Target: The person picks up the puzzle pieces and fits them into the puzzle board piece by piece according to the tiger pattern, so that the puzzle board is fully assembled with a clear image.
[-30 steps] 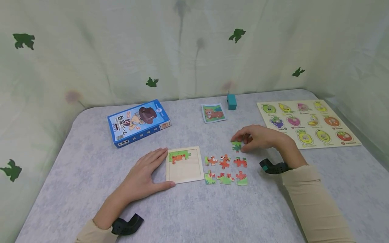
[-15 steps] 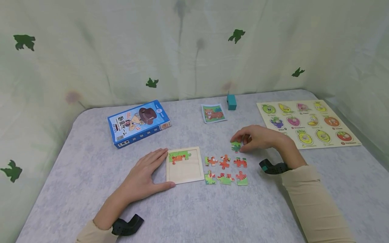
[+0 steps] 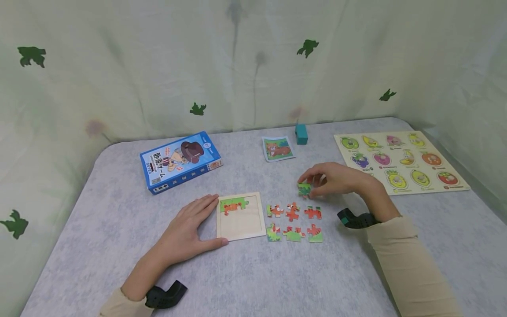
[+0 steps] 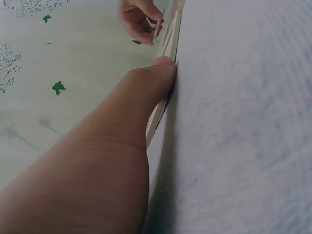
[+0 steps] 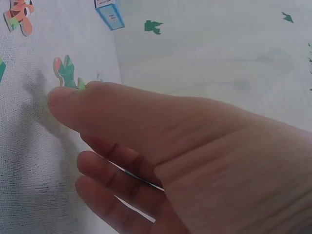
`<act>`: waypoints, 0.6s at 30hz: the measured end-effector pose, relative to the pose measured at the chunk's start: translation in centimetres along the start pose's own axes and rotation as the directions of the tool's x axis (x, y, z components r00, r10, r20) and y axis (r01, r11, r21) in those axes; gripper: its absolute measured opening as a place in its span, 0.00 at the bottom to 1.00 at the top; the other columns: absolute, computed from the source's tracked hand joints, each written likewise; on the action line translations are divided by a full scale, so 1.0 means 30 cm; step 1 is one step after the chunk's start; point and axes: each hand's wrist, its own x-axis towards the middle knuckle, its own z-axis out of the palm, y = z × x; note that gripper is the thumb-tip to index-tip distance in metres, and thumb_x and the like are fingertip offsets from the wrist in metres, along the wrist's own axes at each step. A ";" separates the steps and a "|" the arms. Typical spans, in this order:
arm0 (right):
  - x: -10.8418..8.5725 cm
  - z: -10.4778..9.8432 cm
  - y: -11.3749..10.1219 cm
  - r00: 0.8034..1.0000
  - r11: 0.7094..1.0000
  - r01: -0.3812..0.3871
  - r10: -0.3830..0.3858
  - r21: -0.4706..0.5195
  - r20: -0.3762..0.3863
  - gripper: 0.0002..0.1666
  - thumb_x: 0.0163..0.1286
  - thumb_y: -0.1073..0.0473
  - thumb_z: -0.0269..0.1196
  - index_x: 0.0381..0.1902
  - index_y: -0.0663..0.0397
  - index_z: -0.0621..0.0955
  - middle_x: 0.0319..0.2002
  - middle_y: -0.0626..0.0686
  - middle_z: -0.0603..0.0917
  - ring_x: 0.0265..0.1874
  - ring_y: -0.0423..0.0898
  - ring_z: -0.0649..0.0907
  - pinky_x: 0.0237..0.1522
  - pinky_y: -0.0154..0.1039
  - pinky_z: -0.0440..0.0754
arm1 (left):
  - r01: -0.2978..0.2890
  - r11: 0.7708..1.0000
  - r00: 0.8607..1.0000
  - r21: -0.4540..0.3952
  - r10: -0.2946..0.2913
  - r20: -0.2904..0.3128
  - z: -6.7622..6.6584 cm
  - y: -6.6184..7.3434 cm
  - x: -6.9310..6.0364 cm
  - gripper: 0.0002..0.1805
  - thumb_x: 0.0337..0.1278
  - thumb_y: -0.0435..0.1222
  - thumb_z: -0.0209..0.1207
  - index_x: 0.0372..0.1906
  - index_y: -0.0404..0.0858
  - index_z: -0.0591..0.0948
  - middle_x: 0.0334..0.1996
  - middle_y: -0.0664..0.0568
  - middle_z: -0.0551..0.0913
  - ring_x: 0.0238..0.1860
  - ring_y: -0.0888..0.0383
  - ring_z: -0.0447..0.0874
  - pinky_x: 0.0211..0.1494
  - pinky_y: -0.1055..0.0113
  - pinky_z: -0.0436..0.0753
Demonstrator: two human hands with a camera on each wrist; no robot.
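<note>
My right hand point(image 3: 334, 179) pinches a green jigsaw piece point(image 3: 304, 189) between thumb and fingertips, just above the table. In the right wrist view part of that piece point(image 5: 67, 72) sticks out beyond the thumb. My left hand point(image 3: 189, 229) lies against the left side of a square wooden puzzle tray point(image 3: 262, 215), its fingers fairly straight at the upper corner and the thumb at the lower one. Joined pieces showing green and an orange bear's head point(image 3: 233, 205) fill the tray's top left. Right of the tray, several loose orange and green pieces point(image 3: 292, 211) lie in two rows.
Behind the tray lies a small bear picture card point(image 3: 278, 149), with a teal block point(image 3: 301, 134) beside it. A blue game box point(image 3: 181, 160) is at the back left. A fruit puzzle board point(image 3: 404, 163) lies to the right, close to my right forearm.
My right hand has shifted slightly left with the green jigsaw piece, which now tilts in the fingers. The left hand and the tray have stayed in place.
</note>
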 end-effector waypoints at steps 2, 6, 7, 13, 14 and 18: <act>0.000 -0.002 -0.004 1.000 1.000 -0.003 0.003 -0.010 -0.002 0.23 0.66 0.56 0.74 0.59 0.44 0.85 0.46 0.46 0.85 0.46 0.46 0.81 0.51 0.44 0.83 | -0.001 1.000 1.000 -0.002 0.001 -0.001 0.000 0.000 0.000 0.60 0.48 0.69 0.68 0.79 0.38 0.64 0.80 0.48 0.62 0.81 0.44 0.57 0.80 0.40 0.58; -0.002 -0.002 -0.011 1.000 0.999 -0.003 0.003 -0.041 -0.005 0.23 0.66 0.56 0.73 0.60 0.43 0.85 0.46 0.46 0.86 0.46 0.45 0.81 0.49 0.42 0.82 | -0.003 1.000 1.000 -0.005 0.003 -0.005 0.000 0.001 -0.001 0.60 0.48 0.69 0.68 0.79 0.38 0.65 0.80 0.48 0.62 0.81 0.44 0.57 0.80 0.40 0.58; -0.002 -0.002 -0.013 1.000 0.999 0.002 -0.002 -0.048 -0.008 0.23 0.67 0.56 0.73 0.60 0.43 0.85 0.46 0.46 0.86 0.46 0.45 0.81 0.49 0.42 0.82 | -0.005 1.000 1.000 -0.005 0.005 -0.007 0.000 0.001 -0.002 0.60 0.48 0.69 0.68 0.79 0.38 0.65 0.80 0.48 0.62 0.80 0.44 0.57 0.80 0.40 0.58; 0.003 -0.001 -0.023 0.998 0.997 0.044 -0.046 -0.061 -0.037 0.23 0.67 0.56 0.73 0.60 0.44 0.85 0.49 0.46 0.85 0.44 0.44 0.81 0.46 0.40 0.83 | -0.006 1.000 1.000 -0.001 0.006 -0.006 -0.001 0.001 -0.002 0.59 0.48 0.68 0.69 0.79 0.38 0.65 0.80 0.48 0.62 0.80 0.44 0.57 0.80 0.40 0.58; 0.005 0.000 -0.025 0.998 0.997 0.048 -0.051 -0.062 -0.042 0.23 0.67 0.55 0.73 0.60 0.43 0.85 0.49 0.46 0.85 0.44 0.44 0.81 0.46 0.40 0.83 | -0.005 1.000 1.000 -0.001 0.005 -0.006 -0.001 0.002 -0.002 0.59 0.49 0.68 0.69 0.79 0.38 0.65 0.80 0.48 0.62 0.80 0.44 0.57 0.80 0.40 0.58; 0.009 0.007 -0.036 0.995 0.995 0.066 -0.070 -0.069 -0.065 0.23 0.66 0.55 0.73 0.59 0.43 0.85 0.46 0.46 0.85 0.42 0.44 0.80 0.45 0.40 0.83 | -0.006 1.000 1.000 0.000 0.006 -0.005 -0.001 0.002 -0.002 0.59 0.49 0.68 0.69 0.79 0.38 0.65 0.80 0.48 0.62 0.80 0.44 0.57 0.80 0.40 0.58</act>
